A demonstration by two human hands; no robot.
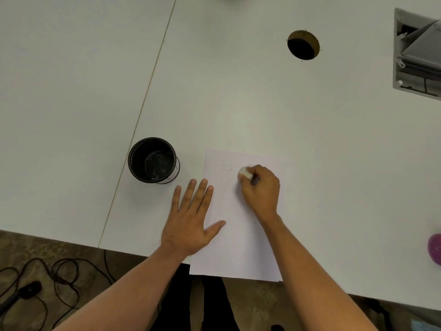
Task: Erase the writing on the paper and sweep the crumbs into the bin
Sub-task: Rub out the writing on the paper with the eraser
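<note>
A white sheet of paper (pixel 238 247) lies on the white table, its near end hanging over the front edge. Faint pencil writing (pixel 226 168) shows near its top left. My right hand (pixel 261 188) is closed around a white eraser (pixel 245 173), whose tip presses on the paper just right of the writing. My left hand (pixel 191 218) lies flat with fingers spread, thumb and fingertips on the paper's left edge. A small black bin (pixel 152 160) stands upright to the left of the paper, with thin scraps inside. I cannot make out crumbs on the paper.
A round cable hole (pixel 303 45) is cut in the table at the far right. A grey cable box (pixel 416 57) with an open flap sits at the right edge. A purple object (pixel 434 248) lies at the right. Black cables (pixel 55 275) trail on the floor.
</note>
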